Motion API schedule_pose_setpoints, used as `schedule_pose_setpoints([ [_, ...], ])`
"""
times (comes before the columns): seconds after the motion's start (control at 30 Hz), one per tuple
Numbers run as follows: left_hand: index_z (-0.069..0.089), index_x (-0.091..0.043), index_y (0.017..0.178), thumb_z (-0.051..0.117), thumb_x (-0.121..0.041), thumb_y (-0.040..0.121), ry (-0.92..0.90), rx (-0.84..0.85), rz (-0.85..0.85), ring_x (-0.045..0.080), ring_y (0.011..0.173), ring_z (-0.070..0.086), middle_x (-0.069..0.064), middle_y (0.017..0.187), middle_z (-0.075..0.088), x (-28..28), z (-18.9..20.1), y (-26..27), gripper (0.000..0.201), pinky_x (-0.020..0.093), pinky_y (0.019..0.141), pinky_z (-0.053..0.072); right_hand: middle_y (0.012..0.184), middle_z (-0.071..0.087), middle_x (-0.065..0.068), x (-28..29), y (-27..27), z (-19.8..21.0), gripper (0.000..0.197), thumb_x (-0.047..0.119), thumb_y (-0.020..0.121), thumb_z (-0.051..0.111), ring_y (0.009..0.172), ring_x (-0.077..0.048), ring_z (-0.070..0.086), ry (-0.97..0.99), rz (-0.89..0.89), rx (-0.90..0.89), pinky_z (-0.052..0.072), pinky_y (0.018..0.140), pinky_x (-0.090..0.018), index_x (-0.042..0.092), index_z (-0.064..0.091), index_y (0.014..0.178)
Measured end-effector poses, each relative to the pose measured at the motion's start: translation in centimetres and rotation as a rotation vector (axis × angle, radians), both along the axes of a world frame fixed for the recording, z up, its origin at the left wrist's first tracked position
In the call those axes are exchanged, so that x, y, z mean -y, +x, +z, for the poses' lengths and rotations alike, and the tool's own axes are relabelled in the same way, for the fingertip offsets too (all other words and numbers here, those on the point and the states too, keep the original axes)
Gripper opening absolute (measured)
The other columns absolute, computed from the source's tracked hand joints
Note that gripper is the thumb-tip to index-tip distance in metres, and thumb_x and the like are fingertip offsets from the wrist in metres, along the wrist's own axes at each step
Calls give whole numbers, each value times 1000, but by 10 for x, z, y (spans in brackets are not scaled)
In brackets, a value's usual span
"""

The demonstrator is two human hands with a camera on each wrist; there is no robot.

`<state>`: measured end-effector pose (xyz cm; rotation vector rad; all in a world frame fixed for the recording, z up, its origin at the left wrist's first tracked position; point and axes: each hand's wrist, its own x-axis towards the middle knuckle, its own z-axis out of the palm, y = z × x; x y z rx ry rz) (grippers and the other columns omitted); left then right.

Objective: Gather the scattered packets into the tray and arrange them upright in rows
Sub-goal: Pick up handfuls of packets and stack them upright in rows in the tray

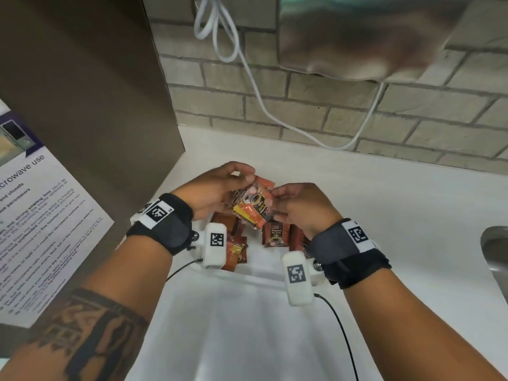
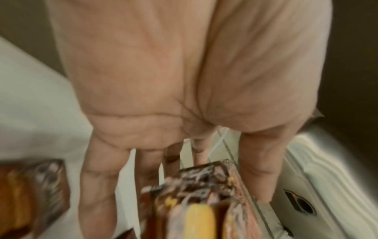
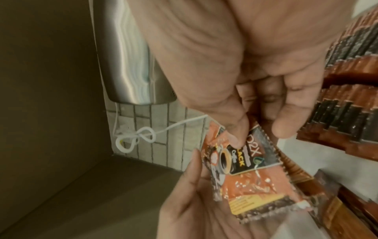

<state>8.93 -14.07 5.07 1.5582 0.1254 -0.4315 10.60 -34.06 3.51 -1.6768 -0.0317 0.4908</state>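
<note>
Left hand point(image 1: 217, 188): raised above the white counter point(image 1: 384, 215), fingers curled around a stack of coffee packets point(image 1: 251, 204) held on edge. In the left wrist view the fingers point(image 2: 98, 186) run down 1 face of the stack and the thumb point(image 2: 263, 169) presses the opposite face.

Right hand point(image 1: 299, 207): at 3 o'clock of the stack and touching it. In the right wrist view the thumb point(image 3: 231, 126) and fingers pinch the top packet point(image 3: 251, 169), an orange and black sachet printed "D2X" and "BLACK Coffee". The left palm point(image 3: 196, 210) supports that packet from below.

Loose packets: several lie on the white surface directly under the hands. 1 brown "D2X" packet point(image 1: 275, 235) stands at 6 o'clock of the held stack. A small cluster of orange packets point(image 1: 236, 251) lies at 7 o'clock, beside the left wrist camera module point(image 1: 215, 246).

Tray: its outline cannot be told apart from the white surface in the head view. The right wrist view shows dense rows of upright packets point(image 3: 347, 97) at 3 o'clock of the right hand.

Surroundings: a brick wall point(image 1: 330, 111) at 12 o'clock carries a steel wall unit point(image 1: 357, 37) and a looped white cable point(image 1: 220, 37). A printed microwave notice point(image 1: 41, 215) hangs at 9 o'clock. A sink edge point(image 1: 494, 248) appears at 3 o'clock.
</note>
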Motion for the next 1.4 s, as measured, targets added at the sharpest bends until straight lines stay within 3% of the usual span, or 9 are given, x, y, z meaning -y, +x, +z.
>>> schedule_pose_setpoints([
  [0.1, 50, -22, 140, 69, -21, 94, -188, 10, -46, 40, 115, 65, 15, 136, 63, 16, -14, -5, 50, 57, 91, 56, 87, 71, -7, 15, 2, 4, 9, 3, 87, 73, 76, -16, 68, 49, 1, -29, 58, 73, -26, 11, 69, 87],
  [0.33, 47, -28, 141, 64, -12, 96, -273, 69, -27, 47, 115, 63, 14, 142, 56, 39, -26, -13, 50, 36, 57, 61, 97, 71, -16, 26, 4, 6, 18, -1, 87, 71, 81, -24, 71, 160, -75, -39, 60, 66, -27, 0, 66, 104],
  [0.47, 46, -26, 136, 59, -2, 97, -332, 110, 40, 36, 106, 69, 10, 134, 60, 40, -30, -9, 48, 38, 62, 64, 98, 72, -13, 17, 6, 0, 18, 8, 88, 74, 86, -24, 72, 125, -171, -8, 61, 76, -37, 6, 66, 104],
  [0.63, 45, -28, 126, 60, 2, 97, -350, 175, 65, 22, 106, 69, 3, 126, 66, 31, -30, 0, 44, 40, 72, 62, 93, 73, 0, 0, 0, -6, 43, 40, 76, 84, 79, -12, 70, -14, -239, 48, 58, 65, -27, 16, 63, 106],
  [0.87, 52, -20, 111, 54, 7, 96, -545, 110, 93, 26, 99, 72, 8, 115, 70, 5, -37, -4, 32, 44, 76, 63, 96, 75, -14, -17, -1, -6, 31, 16, 77, 85, 86, -28, 75, 107, -315, -27, 61, 80, -42, 12, 63, 99],
  [1.0, 53, -20, 106, 52, 10, 97, -502, 108, 146, 31, 100, 71, 9, 112, 69, -1, -36, -4, 31, 43, 74, 64, 102, 74, -13, -16, -6, -5, 12, 10, 89, 72, 86, -23, 73, 192, -355, -64, 59, 70, -31, 9, 65, 98],
  [1.1, 53, -19, 103, 55, 9, 97, -443, 101, 222, 33, 103, 71, 10, 112, 67, -2, -36, -4, 29, 42, 72, 64, 111, 72, -15, -8, -4, -6, 18, -2, 91, 64, 94, -27, 71, 243, -390, -48, 57, 70, -32, 11, 65, 104],
  [1.23, 53, -19, 103, 58, 7, 96, -441, 97, 267, 35, 103, 70, 11, 114, 68, 1, -37, -5, 28, 38, 70, 64, 90, 72, -10, -1, -9, -1, 30, -6, 86, 68, 66, -18, 70, 330, -478, -29, 48, 46, -21, 9, 63, 111],
  [1.4, 53, -20, 102, 61, 7, 94, -458, 101, 249, 34, 103, 71, 8, 115, 71, 8, -37, -9, 29, 36, 68, 63, 79, 73, -10, -5, -15, 3, 10, -1, 91, 56, 67, -20, 69, 271, -396, -42, 53, 61, -31, 6, 63, 92],
])
